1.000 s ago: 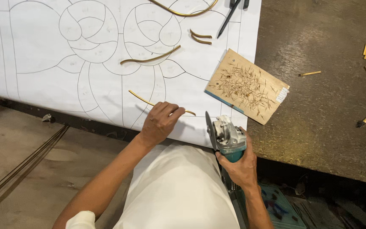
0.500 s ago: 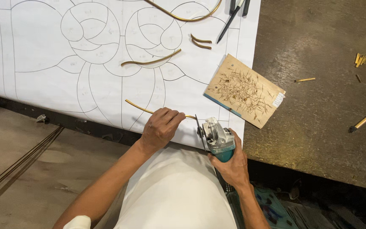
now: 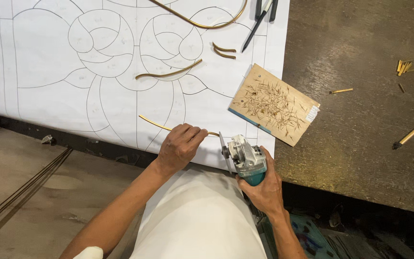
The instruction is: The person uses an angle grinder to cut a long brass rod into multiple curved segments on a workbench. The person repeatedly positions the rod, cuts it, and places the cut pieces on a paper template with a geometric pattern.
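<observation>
The left hand (image 3: 179, 146) pinches a thin curved brass strip (image 3: 155, 124) near its right end, fingers closed over it against the white pattern sheet (image 3: 49, 72) at the counter (image 3: 360, 144) edge. The right hand (image 3: 264, 187) has a full closed grip around the teal body of an angle grinder (image 3: 245, 158), whose disc stands just beside the free end of the strip, right of the left grip; whether disc and strip touch cannot be told.

The strip looks light, narrow and springy: stiff enough to hold its curve, yet likely to bend or chatter if held far from the cut end. Its smooth metal would probably slip, so a hold close to the working end, pressed flat on the paper, seems the sound place. The grinder looks heavier and wants the whole palm around its body, as it has.

Beyond the left grip lie more curved brass strips (image 3: 168, 74) on the drawing, and past the grinder a small wooden board (image 3: 274, 103) covered in fine pins.

Compared with half a second ago, the grinder's disc has come nearer the strip's end, and the left fingers have shifted slightly along the strip.
</observation>
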